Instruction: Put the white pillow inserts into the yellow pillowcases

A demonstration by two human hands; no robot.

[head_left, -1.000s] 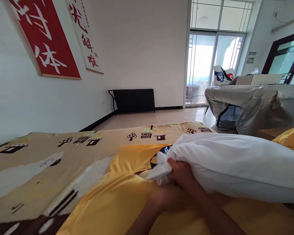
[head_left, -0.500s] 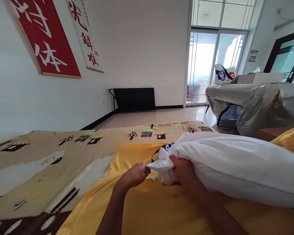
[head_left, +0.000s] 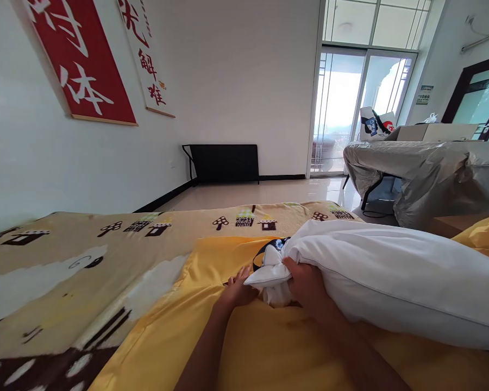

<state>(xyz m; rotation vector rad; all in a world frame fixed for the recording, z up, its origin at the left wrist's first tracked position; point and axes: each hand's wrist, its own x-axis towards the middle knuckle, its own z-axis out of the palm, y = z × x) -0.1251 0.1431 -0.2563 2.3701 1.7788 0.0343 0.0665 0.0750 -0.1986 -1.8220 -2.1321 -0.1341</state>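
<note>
A plump white pillow [head_left: 391,271] lies across the right side, its left end bunched and its corner pointing left. My right hand [head_left: 308,282] is closed round the gathered fabric near that end. My left hand [head_left: 240,289] is beside the pillow's corner, low over the yellow cloth [head_left: 220,250], its fingers apart. A dark patterned strap [head_left: 264,251] loops out behind the bunched end. Under the pillow and both arms spreads the yellow cloth; whether the left fingertips press on it is hard to see.
A beige patterned blanket [head_left: 138,255] lies under the yellow cloth. Beyond stand a black folded panel [head_left: 226,163] by the wall and a plastic-covered table [head_left: 424,157] holding a box [head_left: 432,132]. More yellow fabric [head_left: 484,239] is at the right edge.
My left hand has let go of the pillow's corner and moved slightly right, its fingers now spread beside it. My right hand keeps its hold on the pillow.
</note>
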